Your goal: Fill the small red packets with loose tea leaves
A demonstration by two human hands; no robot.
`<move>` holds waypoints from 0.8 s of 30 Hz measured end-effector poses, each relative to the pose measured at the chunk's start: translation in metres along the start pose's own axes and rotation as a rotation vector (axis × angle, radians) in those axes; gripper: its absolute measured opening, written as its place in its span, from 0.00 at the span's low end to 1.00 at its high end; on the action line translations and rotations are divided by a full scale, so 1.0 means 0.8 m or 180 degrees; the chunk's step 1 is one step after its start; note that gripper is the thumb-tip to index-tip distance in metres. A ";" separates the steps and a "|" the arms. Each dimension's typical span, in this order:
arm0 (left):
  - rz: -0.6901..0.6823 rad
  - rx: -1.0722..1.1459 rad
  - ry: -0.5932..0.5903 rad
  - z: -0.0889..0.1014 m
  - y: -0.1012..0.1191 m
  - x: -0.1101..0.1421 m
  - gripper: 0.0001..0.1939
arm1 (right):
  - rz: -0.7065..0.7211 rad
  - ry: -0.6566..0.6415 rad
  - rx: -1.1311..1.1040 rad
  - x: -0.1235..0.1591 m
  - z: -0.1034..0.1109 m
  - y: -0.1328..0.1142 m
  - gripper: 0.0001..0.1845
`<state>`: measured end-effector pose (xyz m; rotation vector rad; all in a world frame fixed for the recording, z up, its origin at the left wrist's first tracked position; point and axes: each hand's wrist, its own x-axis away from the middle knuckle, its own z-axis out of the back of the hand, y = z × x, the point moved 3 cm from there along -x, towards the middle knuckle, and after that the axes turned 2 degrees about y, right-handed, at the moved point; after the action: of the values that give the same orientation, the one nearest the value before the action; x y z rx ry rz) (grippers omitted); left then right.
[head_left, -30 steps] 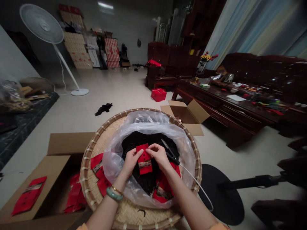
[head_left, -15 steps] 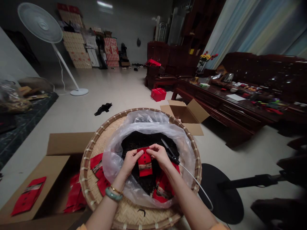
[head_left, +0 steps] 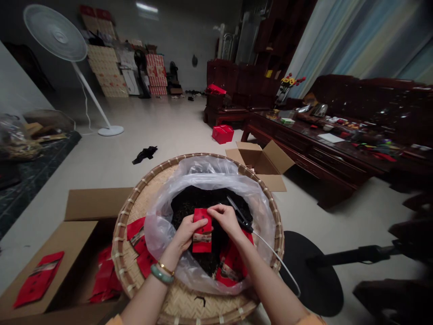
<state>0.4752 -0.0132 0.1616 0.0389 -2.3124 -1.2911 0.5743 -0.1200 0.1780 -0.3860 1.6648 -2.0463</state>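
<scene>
A small red packet (head_left: 202, 241) with a printed band is held upright over the bag. My left hand (head_left: 188, 231) grips its left side, the thumb lying across its front. Fingers pinched, my right hand (head_left: 226, 220) holds the packet's upper right corner. Below lies an open clear plastic bag (head_left: 157, 225) of dark, dried, leaf-like material (head_left: 187, 198). Just beyond my right hand rests a black tongs-shaped tool (head_left: 241, 216) with a white cord (head_left: 277, 259). More red packets (head_left: 230, 266) lie under my right forearm, partly hidden.
The bag sits on a round woven bamboo tray (head_left: 123, 225). Red packets (head_left: 137, 237) lie on its left side, and others are in an open cardboard box (head_left: 79, 243). Another open box (head_left: 270, 158) stands beyond the tray, near a dark wooden table (head_left: 297, 140). A black round base (head_left: 313, 275) is at right.
My left hand has shifted from the packet's top corner down to its side, with the thumb across the front. My right hand stays at the upper right corner.
</scene>
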 end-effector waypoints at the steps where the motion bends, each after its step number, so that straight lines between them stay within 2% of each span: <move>1: 0.0043 0.0044 0.0013 0.001 0.001 0.000 0.21 | 0.0227 0.0136 0.0428 -0.001 0.011 -0.001 0.13; 3: 0.0090 0.0090 0.0031 0.003 0.002 0.000 0.21 | 0.0617 0.0536 0.1596 -0.002 0.036 0.000 0.20; 4: 0.0088 0.0099 0.0021 0.003 0.003 0.001 0.21 | 0.0610 0.0655 0.2179 -0.002 0.046 0.004 0.25; 6: 0.0048 0.0101 -0.0031 0.004 0.003 0.002 0.21 | 0.0363 0.0559 0.3043 0.000 0.061 0.016 0.31; 8: -0.0013 0.0075 -0.0103 0.003 0.003 0.002 0.21 | 0.0123 0.0287 0.3418 0.001 0.067 0.028 0.31; 11: -0.0103 0.0051 -0.0153 0.003 0.001 0.002 0.21 | 0.0035 0.0146 0.3274 0.001 0.067 0.033 0.27; 13: -0.0132 0.0044 -0.0093 0.005 0.000 0.001 0.21 | 0.0101 0.0238 0.2819 -0.001 0.070 0.024 0.25; 15: -0.0129 0.0032 -0.0016 0.007 -0.001 0.000 0.21 | 0.0232 0.0150 0.2147 -0.001 0.073 0.007 0.25; 17: -0.0119 -0.0007 0.0005 0.007 0.000 0.001 0.21 | 0.0384 -0.0291 0.1500 0.000 0.075 -0.013 0.25; 19: -0.0123 -0.0073 -0.0041 0.004 0.001 0.003 0.21 | 0.0514 -0.0878 0.1159 0.004 0.072 -0.033 0.25; 21: -0.0149 -0.0166 -0.0114 0.001 0.003 0.006 0.21 | 0.0579 -0.1299 0.1152 0.007 0.067 -0.048 0.26; 24: -0.0224 -0.0344 -0.0229 -0.004 0.006 0.010 0.21 | 0.0573 -0.1539 0.1353 0.006 0.057 -0.061 0.26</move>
<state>0.4705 -0.0154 0.1702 0.0384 -2.3157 -1.4735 0.5840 -0.1538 0.2352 -0.5094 0.9205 -1.9112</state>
